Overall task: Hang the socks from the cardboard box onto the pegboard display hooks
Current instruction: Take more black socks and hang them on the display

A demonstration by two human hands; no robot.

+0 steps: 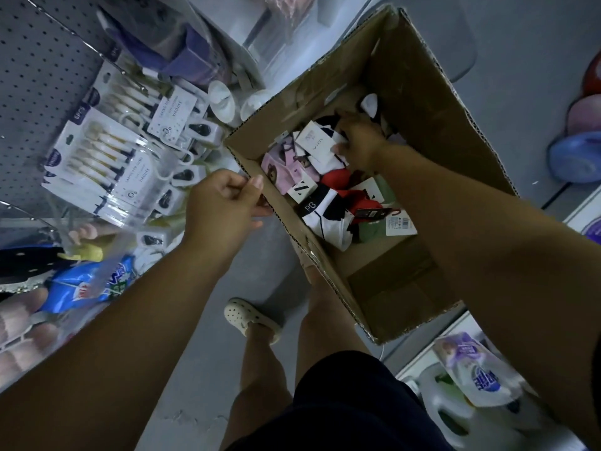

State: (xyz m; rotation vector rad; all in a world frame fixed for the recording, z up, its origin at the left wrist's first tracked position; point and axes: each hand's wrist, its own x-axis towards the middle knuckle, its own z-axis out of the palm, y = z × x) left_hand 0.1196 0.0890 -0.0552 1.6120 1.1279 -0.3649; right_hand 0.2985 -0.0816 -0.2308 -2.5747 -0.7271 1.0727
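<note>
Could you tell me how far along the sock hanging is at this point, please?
Done: nothing that shows; the part of the pegboard in view carries only other packaged goods. In hand: the left hand grips the rim of the cardboard box while the right hand pinches carded socks inside. Left: every pair piled in the box needs hanging.

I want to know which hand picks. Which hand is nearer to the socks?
Right. The right hand is inside the box, gripping the socks. The left hand holds the box rim from outside, apart from the socks.
</note>
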